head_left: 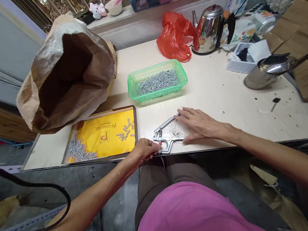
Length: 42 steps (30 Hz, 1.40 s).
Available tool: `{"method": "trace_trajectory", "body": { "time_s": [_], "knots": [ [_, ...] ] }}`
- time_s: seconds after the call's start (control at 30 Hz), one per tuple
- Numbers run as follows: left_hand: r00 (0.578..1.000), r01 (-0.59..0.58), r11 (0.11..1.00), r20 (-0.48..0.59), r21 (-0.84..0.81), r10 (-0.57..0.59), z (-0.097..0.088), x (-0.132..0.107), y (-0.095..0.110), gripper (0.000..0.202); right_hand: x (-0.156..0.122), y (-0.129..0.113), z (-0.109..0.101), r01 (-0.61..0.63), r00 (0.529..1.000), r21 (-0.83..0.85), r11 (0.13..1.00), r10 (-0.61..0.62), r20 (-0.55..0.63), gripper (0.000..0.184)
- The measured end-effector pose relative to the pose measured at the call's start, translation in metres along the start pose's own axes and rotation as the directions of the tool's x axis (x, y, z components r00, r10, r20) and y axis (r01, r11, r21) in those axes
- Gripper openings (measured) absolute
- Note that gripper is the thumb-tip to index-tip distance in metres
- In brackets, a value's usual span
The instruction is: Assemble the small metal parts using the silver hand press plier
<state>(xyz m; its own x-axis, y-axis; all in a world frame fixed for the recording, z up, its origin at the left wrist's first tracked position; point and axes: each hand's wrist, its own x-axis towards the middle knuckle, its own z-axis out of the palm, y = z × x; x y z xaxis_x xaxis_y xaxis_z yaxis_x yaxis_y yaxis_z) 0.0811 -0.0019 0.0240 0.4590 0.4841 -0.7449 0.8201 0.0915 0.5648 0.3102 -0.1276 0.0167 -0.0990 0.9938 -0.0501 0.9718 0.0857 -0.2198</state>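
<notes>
Hand pliers (168, 139) with silver metal handles and a spring between them lie at the table's front edge, jaws pointing left and handles apart. My right hand (200, 124) spans the handles, fingers on the upper one and thumb by the lower one. At the jaws, my left hand (146, 149) is closed in a pinch; a bit of red shows by its fingertips, and what it holds is too small to make out. Left of it, a shallow tray (136, 124) with a yellow lining holds small metal pieces (79, 150) heaped at its left and more (126, 130) scattered at its right.
A green basket (159, 96) of small metal parts stands beyond the pliers. A large open paper sack (96, 62) leans over the tray. Farther back are a red plastic bag (174, 37) and a steel kettle (208, 32); a metal pitcher (258, 76) lies at right.
</notes>
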Motion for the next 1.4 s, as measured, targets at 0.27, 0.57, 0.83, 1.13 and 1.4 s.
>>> {"method": "trace_trajectory", "body": {
  "time_s": [0.27, 0.57, 0.83, 1.13, 1.4],
  "knots": [
    [0.999, 0.053, 0.998, 0.004, -0.041, -0.053, 0.001, -0.003, -0.003, 0.041, 0.016, -0.005, -0.012, 0.004, 0.991, -0.104, 0.995, 0.010, 0.132, 0.077],
    [0.814, -0.271, 0.761, -0.282, 0.589, 0.508, 0.015, -0.015, 0.002, 0.023, -0.004, -0.021, -0.013, -0.014, 0.997, -0.056, 0.998, 0.019, 0.077, 0.034],
    [0.614, -0.515, 0.176, 0.218, 0.839, 0.758, 0.029, 0.019, 0.042, 0.054, -0.005, -0.026, 0.001, -0.067, 0.997, -0.095, 0.993, 0.069, 0.016, 0.039],
    [0.643, -0.527, 0.168, 0.262, 0.833, 0.719, 0.034, 0.019, 0.041, 0.021, -0.010, -0.038, 0.011, -0.094, 0.994, -0.044, 0.995, 0.097, 0.053, 0.016],
    [0.640, -0.494, 0.232, 0.170, 0.838, 0.749, 0.037, 0.019, 0.039, 0.022, -0.011, -0.029, 0.004, -0.102, 0.995, 0.013, 0.995, 0.102, 0.004, 0.028]
  ]
}}
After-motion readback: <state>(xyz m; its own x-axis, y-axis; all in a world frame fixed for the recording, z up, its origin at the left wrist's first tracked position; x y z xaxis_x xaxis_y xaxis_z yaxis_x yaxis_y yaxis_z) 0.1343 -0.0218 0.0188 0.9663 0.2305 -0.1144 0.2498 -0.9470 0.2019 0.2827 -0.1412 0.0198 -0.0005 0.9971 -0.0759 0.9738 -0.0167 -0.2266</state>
